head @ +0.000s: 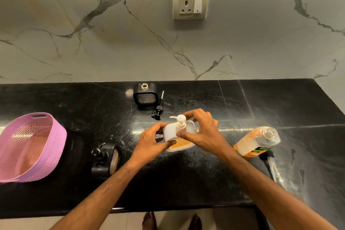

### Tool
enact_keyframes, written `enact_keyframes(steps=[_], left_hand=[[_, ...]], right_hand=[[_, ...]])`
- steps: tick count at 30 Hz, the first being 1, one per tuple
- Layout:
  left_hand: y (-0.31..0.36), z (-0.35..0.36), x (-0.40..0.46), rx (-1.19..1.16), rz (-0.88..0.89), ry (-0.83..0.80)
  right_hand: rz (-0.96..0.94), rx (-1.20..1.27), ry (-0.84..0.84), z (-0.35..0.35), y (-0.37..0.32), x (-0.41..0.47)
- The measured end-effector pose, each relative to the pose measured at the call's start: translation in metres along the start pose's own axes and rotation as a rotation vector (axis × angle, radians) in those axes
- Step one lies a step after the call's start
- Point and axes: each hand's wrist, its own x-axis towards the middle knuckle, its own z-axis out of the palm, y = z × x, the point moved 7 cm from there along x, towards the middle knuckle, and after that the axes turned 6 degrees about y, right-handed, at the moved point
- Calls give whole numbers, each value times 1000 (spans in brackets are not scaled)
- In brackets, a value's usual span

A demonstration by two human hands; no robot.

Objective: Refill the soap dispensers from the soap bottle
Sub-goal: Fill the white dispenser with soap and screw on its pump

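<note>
A white soap dispenser (170, 132) with orange soap showing in its window stands at the middle of the black counter (205, 173). My left hand (151, 143) grips its left side. My right hand (202, 130) is closed around the collar of its white pump (180, 118). A black dispenser (145, 95) stands behind with its neck uncapped, and its black pump (159, 111) lies on the counter beside it. Another black dispenser (104, 160) with its pump fitted stands at the front left. The soap bottle (256, 141) stands uncapped to the right, holding orange liquid.
A pink perforated basket (28, 147) sits at the left end of the counter. A pump with a clear tube (269, 166) lies in front of the soap bottle. A wall socket (190, 3) sits on the marble backsplash. Bare feet (149, 220) show below the counter's front edge.
</note>
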Motion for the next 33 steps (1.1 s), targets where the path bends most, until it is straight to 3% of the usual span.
enact_keyframes(steps=[14,18,21,26,33], left_hand=[[-1,1,-1,27,11,-17],[-2,0,-3,22,13,-21],[0,0,-3,13,9,-18],[2,0,-4,13,22,-6],[0,5,-5,9,14,-20]], right_hand=[[15,151,-80,6,3,0],[6,46,-2,2,0,0],[38,7,18,4,1,-2],[86,204,-97,12,10,-2],[178,183,-25,14,16,-4]])
